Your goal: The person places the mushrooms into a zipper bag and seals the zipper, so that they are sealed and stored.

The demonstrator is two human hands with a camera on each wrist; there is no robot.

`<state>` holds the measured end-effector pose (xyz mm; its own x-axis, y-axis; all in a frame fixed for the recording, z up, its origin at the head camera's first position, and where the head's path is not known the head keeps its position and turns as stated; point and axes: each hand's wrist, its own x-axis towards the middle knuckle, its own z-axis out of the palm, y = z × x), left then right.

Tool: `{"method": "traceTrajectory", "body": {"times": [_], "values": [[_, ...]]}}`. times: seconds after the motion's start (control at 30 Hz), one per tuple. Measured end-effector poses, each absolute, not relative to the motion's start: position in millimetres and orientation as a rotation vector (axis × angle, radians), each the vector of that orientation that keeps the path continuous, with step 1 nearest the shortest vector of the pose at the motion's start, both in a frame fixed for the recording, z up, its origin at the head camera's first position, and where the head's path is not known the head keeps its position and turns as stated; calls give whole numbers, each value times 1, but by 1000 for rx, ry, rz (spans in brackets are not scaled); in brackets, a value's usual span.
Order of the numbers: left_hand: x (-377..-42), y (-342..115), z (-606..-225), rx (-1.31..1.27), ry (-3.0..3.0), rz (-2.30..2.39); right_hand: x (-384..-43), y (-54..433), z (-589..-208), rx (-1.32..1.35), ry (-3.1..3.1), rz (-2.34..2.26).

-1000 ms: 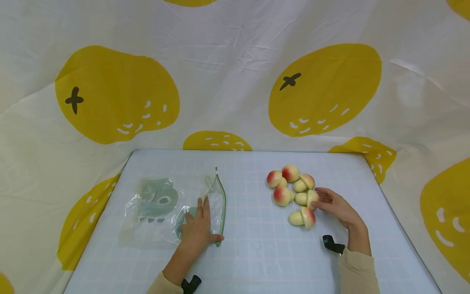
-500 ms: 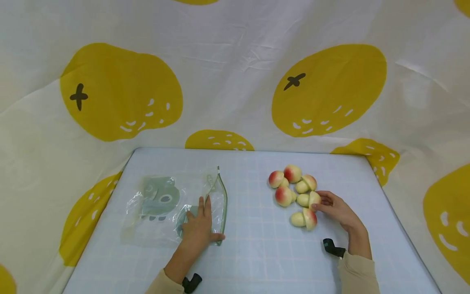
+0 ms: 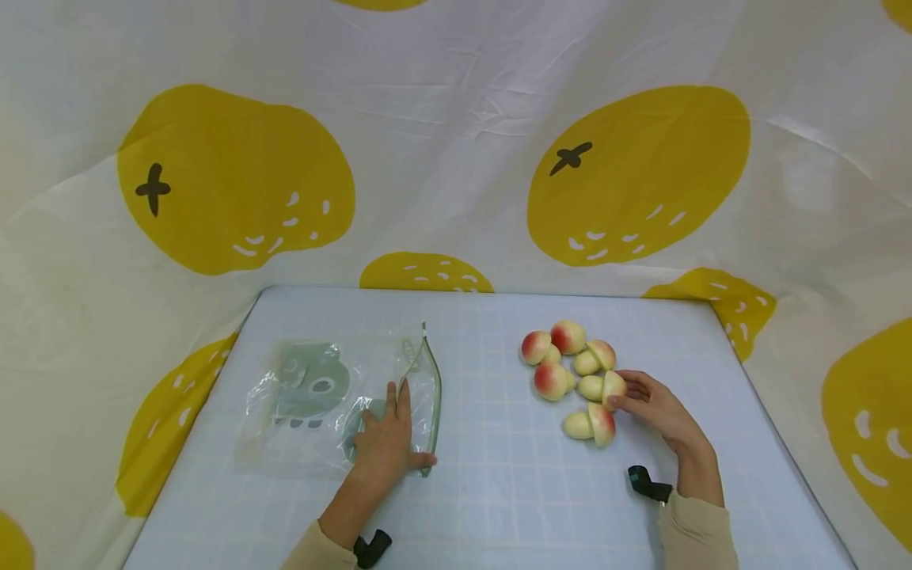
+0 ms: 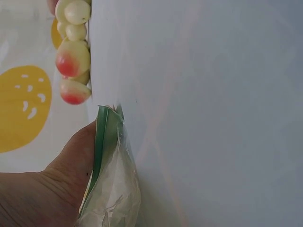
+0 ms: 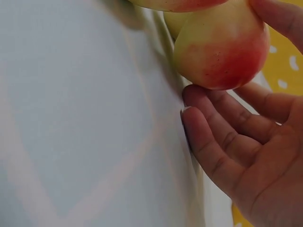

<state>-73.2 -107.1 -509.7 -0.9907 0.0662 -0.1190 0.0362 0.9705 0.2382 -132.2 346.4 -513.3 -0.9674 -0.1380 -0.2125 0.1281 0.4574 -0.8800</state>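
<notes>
By the thumb and fingertips of the right hand, a smooth cream-and-red mushroom-shaped piece is pinched at its cap, on the right half of a pale blue-white table faintly marked with a grid. The fingers of the left hand are spread and laid straight over a clear plastic bag with a grey-green animal print, its thumb reaching across the green zip strip at the mouth.

With so rounded a cap, the piece could be lost if gripped by the fingertips alone; another cream-and-red mushroom-shaped piece, just beside it, could be nudged and rolled by the same fingers. The bag's thin film could be slid, or its mouth flattened, if pressed unevenly. Four more such pieces are clustered beyond. Behind the table, a white cloth printed with large yellow fruit is hung.
</notes>
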Motion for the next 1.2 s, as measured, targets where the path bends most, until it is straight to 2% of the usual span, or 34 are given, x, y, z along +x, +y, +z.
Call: {"method": "traceTrajectory", "body": {"times": [0.57,1.2], "values": [[-74,-106,-508,94,2996,326,-122,347,-504,-38,2543,-1548],[-74,-107,-506,84,2978,359,-120,320,-480,-259,2474,-1757]]}}
